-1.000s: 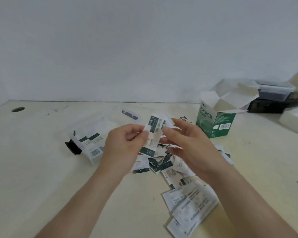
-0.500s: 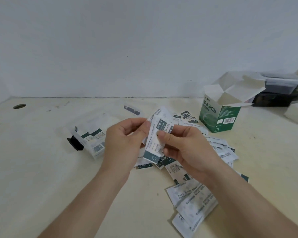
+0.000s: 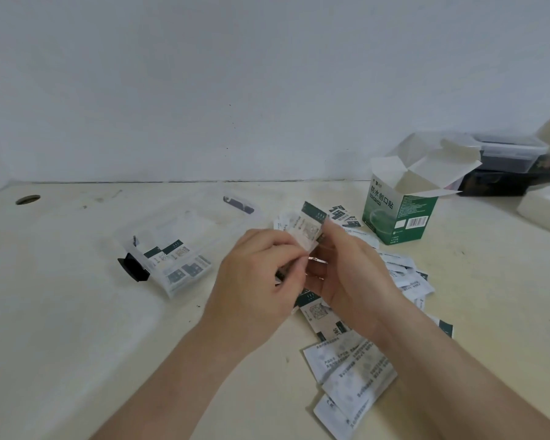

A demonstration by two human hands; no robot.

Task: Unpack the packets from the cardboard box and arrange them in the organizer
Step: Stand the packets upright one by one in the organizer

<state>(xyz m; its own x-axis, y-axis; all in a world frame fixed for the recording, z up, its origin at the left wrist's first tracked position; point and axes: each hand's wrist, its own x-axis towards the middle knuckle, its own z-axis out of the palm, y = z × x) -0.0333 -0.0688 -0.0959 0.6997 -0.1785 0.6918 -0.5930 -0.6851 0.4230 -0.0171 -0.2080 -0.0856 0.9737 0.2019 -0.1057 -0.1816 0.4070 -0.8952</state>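
Both hands meet above the middle of the table and hold a small stack of white and dark green packets. My left hand pinches the stack's lower left edge. My right hand grips it from the right, thumb on top. More packets lie loose in a heap on the table under and to the right of the hands. The green cardboard box stands open at the right rear. The clear plastic organizer lies open to the left, with a few packets inside.
The cream table has a round hole at the far left. Clear and black containers and a white block sit at the far right against the wall.
The hands have closed together and the held packets have been gathered into a tighter stack, lifted slightly and turned more upright.
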